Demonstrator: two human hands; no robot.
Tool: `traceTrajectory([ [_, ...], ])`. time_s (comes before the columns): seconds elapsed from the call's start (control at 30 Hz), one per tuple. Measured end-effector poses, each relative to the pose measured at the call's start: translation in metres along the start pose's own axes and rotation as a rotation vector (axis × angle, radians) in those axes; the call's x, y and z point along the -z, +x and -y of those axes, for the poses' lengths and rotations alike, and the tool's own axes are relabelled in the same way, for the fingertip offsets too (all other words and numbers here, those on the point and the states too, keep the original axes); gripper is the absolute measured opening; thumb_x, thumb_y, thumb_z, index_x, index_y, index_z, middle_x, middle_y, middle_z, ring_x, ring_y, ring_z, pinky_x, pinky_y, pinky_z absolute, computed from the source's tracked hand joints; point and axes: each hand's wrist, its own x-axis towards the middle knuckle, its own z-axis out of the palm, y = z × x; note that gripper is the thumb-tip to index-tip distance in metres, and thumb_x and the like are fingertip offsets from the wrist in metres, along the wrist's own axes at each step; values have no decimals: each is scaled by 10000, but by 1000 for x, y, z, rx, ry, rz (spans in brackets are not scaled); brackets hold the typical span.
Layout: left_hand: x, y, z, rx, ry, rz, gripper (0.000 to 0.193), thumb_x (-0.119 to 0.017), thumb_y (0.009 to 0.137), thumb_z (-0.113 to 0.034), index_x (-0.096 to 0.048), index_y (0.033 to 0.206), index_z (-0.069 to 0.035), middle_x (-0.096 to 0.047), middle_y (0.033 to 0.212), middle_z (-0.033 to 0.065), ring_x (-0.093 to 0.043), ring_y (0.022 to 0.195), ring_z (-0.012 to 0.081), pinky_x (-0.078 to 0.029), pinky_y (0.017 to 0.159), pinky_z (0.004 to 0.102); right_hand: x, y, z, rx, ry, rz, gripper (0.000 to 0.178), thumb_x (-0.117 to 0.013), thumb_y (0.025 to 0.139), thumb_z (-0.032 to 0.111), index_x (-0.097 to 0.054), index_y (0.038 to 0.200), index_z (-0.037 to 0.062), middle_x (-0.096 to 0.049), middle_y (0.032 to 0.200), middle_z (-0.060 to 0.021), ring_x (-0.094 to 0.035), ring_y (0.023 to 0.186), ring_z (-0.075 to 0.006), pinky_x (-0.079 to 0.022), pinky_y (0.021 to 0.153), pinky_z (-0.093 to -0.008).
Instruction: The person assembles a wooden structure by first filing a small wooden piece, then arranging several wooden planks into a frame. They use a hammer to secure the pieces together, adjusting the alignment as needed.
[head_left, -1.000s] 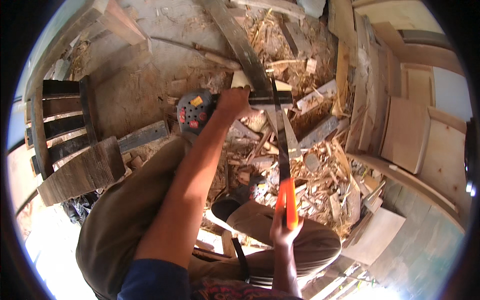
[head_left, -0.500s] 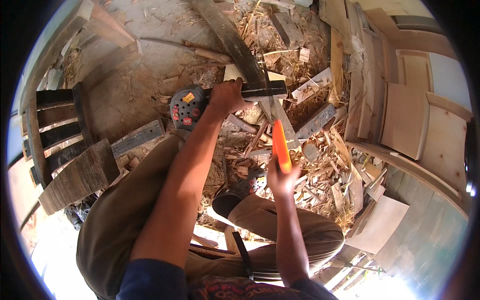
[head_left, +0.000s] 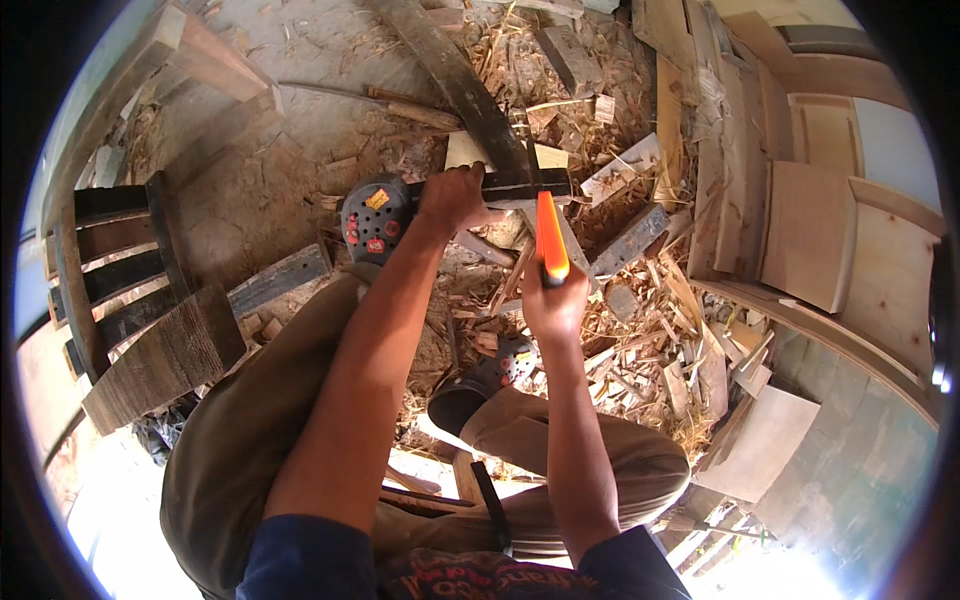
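With its fingers wrapped round it, my left hand (head_left: pixel 455 200) presses down a dark strip of wood (head_left: pixel 508 186), which lies crosswise over a long dark plank (head_left: pixel 455 75). In my right hand (head_left: pixel 556 308) is the handle of a handsaw (head_left: pixel 549 240), orange with a dark end. The saw's narrow blade crosses the strip near its right end and points away from me. How deep it has cut is too small to tell. Beside my left hand, a grey clog (head_left: pixel 372 218) on my foot stands close to the strip's left end.
Wood chips and offcuts (head_left: pixel 640 370) cover the ground around my right hand. At the left stands a slatted wooden frame (head_left: pixel 120 265), with a board (head_left: pixel 165 355) beside it. Boards and panels (head_left: pixel 810 235) line the right side. My other clog (head_left: pixel 515 358) is below the saw.
My right hand has pushed the saw forward, away from my body, so the orange handle now reaches the strip. My left hand and the strip stay nearly where they were.
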Motion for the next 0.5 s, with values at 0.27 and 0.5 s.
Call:
traceTrajectory([
  [0.27, 0, -2, -2, -19, 9, -1, 832, -813, 686, -618, -594, 1214, -14, -727, 1018, 214, -729, 932, 372, -586, 822, 483, 43, -96, -54, -35, 62, -44, 86, -668, 875, 63, -659, 840, -15, -637, 626, -120, -650, 574, -172, -510, 545, -346],
  [0.5, -3, 1, 13, 17, -13, -115, 805, -790, 689, -658, -609, 1155, -27, -731, 971, 190, -737, 900, 361, -596, 800, 476, 47, -96, -38, 28, -136, 36, 109, -693, 849, 86, -645, 800, 2, -631, 618, -95, -631, 559, -142, -493, 530, -327],
])
